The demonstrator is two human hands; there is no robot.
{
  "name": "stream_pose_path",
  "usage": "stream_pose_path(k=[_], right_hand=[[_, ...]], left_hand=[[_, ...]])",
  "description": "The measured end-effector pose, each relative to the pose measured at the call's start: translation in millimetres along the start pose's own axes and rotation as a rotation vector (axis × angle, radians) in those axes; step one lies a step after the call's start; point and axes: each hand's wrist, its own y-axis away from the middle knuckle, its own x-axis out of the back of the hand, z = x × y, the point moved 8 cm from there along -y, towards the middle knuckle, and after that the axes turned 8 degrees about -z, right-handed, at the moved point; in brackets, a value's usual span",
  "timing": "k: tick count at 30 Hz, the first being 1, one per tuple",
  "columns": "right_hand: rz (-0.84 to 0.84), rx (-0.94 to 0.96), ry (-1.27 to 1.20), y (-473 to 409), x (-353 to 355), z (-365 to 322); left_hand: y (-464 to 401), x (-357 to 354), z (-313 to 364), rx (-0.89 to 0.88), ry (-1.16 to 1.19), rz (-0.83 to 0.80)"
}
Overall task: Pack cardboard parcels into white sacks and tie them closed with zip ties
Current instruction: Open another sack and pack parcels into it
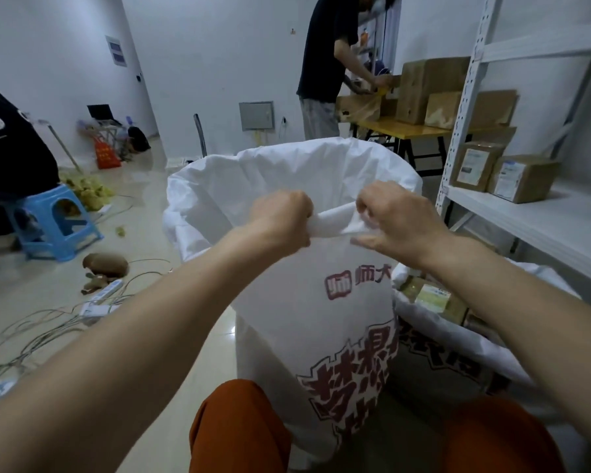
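Observation:
A tall white sack with red printed characters stands open between my knees. My left hand and my right hand both grip the rolled near rim of its mouth, knuckles up, a short span apart. A second white sack sits low on the right with cardboard parcels inside. Two labelled cardboard parcels rest on the white shelf at the right. The inside of the held sack is hidden. No zip tie is visible.
White metal shelving runs along the right. A person stands at a wooden table stacked with cardboard boxes. At left are a blue stool, a seated person, and loose cables on the tiled floor.

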Motion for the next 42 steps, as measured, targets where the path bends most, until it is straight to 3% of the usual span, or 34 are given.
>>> stream_pose_path(k=[1,4,6,7,11,15,17,20,23,26,27,29,30,31,35,38,40,42], right_hand=[[-0.038,-0.117,-0.172,4,2,12],[0.287,-0.634,-0.551,28,28,64],[0.166,-0.934,-0.635,40,12,87],[0.083,-0.996,-0.757,41,-2,89],[0.086,-1.021,-1.236,32,-27,85],[0.192,-1.023,-2.184,32,-60,64],[0.28,-1.034,-2.37,32,-73,55],[0.299,-1.045,-2.379,29,-86,46],[0.274,-1.035,-2.331,30,-86,41],[0.229,-1.023,-2.266,38,-84,44],[0.193,-1.047,-2.113,44,-79,50],[0.157,-1.147,-1.434,62,-57,74],[0.174,-1.127,-1.102,67,-39,79],[0.159,-1.063,-0.969,67,-26,70],[-0.132,-0.863,-1.254,51,-53,-7],[0.082,-0.996,-1.756,49,-76,-12],[0.187,-1.033,-2.179,49,-88,-15],[0.218,-1.037,-2.418,52,-95,-22]], left_hand=[[2,-1,-1,0.002,-0.06,0.044],[10,-7,1,-0.049,-0.149,0.126],[16,-12,11,-0.099,-0.156,0.143],[19,-14,17,-0.121,-0.15,0.148],[31,-19,25,-0.136,-0.205,0.145],[51,-28,18,-0.093,-0.327,0.157],[57,-43,14,-0.057,-0.371,0.093],[57,-49,15,0.007,-0.286,0.008],[40,-38,18,0.058,0.018,-0.085],[20,-41,14,0.083,-0.063,-0.179],[20,-43,11,0.1,-0.127,-0.166],[25,-45,7,0.12,-0.208,-0.09],[27,-46,7,0.126,-0.228,-0.046],[28,-47,8,0.128,-0.236,-0.001],[31,-46,33,0.05,-0.241,0.147],[51,-45,47,-0.097,-0.174,0.28],[88,-25,31,-0.095,0.073,0.575],[134,-16,-17,0.118,0.529,0.897]])
